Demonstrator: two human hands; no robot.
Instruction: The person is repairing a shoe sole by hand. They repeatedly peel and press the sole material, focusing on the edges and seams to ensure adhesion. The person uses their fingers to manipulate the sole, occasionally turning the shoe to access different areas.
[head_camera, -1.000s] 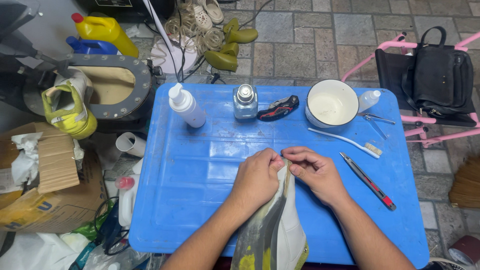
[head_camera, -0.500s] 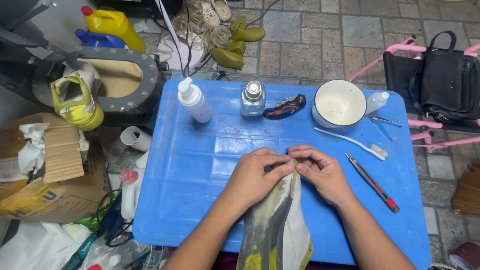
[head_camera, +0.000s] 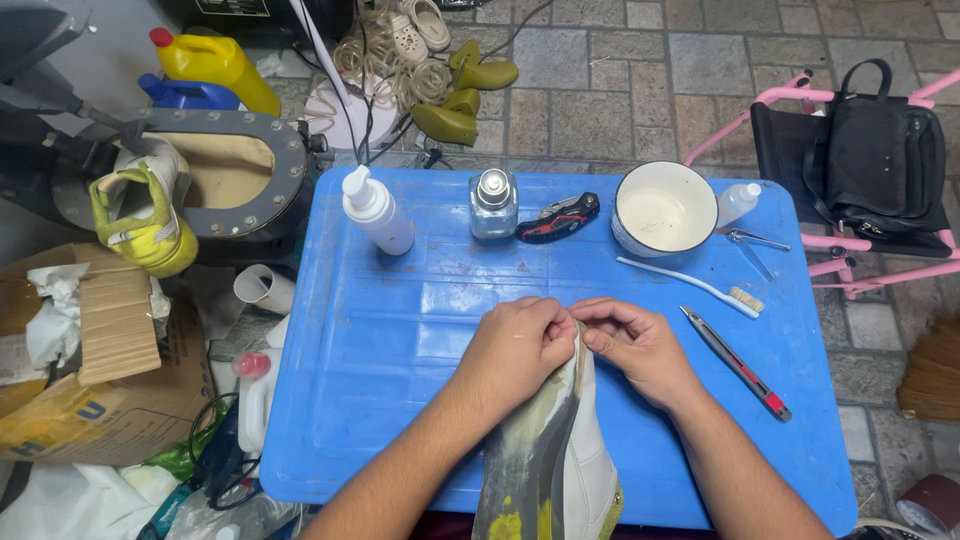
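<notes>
Both hands pinch the toe end of a white shoe (head_camera: 570, 470) lying sole-side up at the near edge of the blue table (head_camera: 400, 330). The left hand (head_camera: 515, 345) is closed over the toe; the right hand (head_camera: 640, 345) nips the sole edge between thumb and fingertips. Judgement: firm, even pressure along the seam, shoe kept steady, serves this step best. The utility knife (head_camera: 740, 362) and toothbrush (head_camera: 690, 287) lie apart, untouched. Against the frame 0.5 s earlier, the grip and shoe position match; only the view has shifted slightly.

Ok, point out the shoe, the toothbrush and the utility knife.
shoe (head_camera: 590, 470): head view, white side of the upper.
toothbrush (head_camera: 685, 282): head view, middle of the white handle.
utility knife (head_camera: 735, 362): head view, middle of the body.
</notes>
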